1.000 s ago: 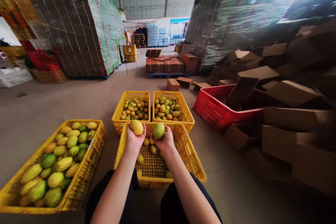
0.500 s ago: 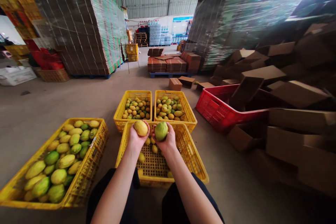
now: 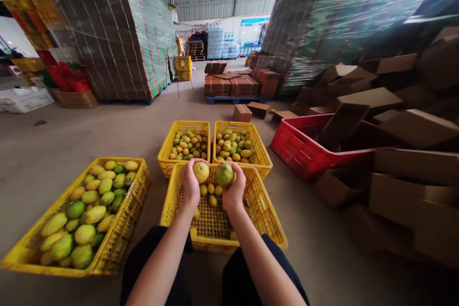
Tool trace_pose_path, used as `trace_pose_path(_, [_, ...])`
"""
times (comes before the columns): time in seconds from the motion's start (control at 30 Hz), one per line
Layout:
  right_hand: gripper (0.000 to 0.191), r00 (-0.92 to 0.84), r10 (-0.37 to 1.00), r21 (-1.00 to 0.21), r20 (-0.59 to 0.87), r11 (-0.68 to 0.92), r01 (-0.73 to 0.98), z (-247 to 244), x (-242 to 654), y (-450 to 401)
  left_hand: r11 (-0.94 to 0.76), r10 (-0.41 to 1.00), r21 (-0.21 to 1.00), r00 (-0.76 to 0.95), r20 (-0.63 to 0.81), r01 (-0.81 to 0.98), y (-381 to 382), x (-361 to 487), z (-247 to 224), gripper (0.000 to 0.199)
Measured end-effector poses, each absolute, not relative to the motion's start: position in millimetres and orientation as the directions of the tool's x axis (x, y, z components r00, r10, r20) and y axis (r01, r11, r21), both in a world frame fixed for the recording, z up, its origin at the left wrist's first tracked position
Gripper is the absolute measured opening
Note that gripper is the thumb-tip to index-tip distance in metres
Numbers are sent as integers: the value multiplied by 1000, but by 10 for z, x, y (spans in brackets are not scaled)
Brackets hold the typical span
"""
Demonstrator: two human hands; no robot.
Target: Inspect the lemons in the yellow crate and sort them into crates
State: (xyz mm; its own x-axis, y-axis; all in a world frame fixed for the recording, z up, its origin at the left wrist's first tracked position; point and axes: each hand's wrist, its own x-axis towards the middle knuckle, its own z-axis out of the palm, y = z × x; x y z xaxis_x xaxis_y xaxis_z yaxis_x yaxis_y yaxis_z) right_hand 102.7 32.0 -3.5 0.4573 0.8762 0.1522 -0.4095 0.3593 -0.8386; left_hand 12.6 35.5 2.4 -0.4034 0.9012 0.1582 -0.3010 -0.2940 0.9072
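Note:
My left hand [image 3: 190,182] is wrapped round a yellow fruit [image 3: 201,172], above the near yellow crate [image 3: 265,210]. Beside it, my right hand [image 3: 234,189] grips a greener fruit [image 3: 224,176]. The two fruits are a little apart. Several small yellow fruits [image 3: 213,201] lie in the near crate, whose slotted bottom shows between them. Just beyond stand two more yellow crates, the back left one [image 3: 165,153] and the back right one [image 3: 263,155], both holding many yellow and green fruits.
At the left is a long yellow crate [image 3: 122,220] full of larger fruits. A red crate [image 3: 301,153] with cardboard in it stands to the right, beside piled open cartons [image 3: 398,196]. Wrapped stacks and a loaded blue pallet [image 3: 229,100] are farther back.
Both hands have turned inward, so their backs show more and the fruits face each other. The yellow fruit has shifted slightly right. The whole view has moved a little.

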Motion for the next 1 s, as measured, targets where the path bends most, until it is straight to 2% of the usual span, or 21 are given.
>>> trace_pose_path(0.07, [25,485,828,-831,282,464,-308,-24,1028,276,-357,886,909,-386,257,-215,297,168,26,39])
trace_pose_path(0.17, [25,486,801,-816,350,516,-261,5,1032,216,-401,878,895,-360,315,-194,219,230,37,42])
trace_pose_path(0.33, [24,475,815,-823,332,497,-276,44,1034,168,-368,902,863,-357,242,-346,171,256,43,39])
trace_pose_path(0.43, [25,461,850,-842,255,430,-327,39,1043,189,-256,941,813,-328,86,-522,195,236,61,35])
trace_pose_path(0.5, [26,450,881,-865,144,333,-375,23,1056,231,-170,960,785,-280,-5,-596,232,215,81,31])
trace_pose_path(0.6, [28,399,913,-846,-85,145,-513,-9,1080,324,29,984,704,-103,-145,-710,305,168,109,33])
trace_pose_path(0.7, [18,328,923,-783,-200,51,-620,-36,1094,403,244,951,537,91,-295,-807,378,109,115,35])
trace_pose_path(0.77, [10,282,929,-757,-239,4,-654,-40,1098,428,276,929,486,100,-357,-829,420,78,104,28])
trace_pose_path(0.83, [9,200,930,-719,-309,-91,-689,-27,1103,428,272,917,489,69,-393,-829,451,62,92,23])
trace_pose_path(0.9, [11,82,926,-657,-369,-197,-728,3,1113,413,288,903,488,64,-424,-824,465,56,92,20])
trace_pose_path(1.0, [19,-50,929,-571,-365,-266,-777,64,1131,382,312,881,443,82,-466,-841,452,42,122,22])
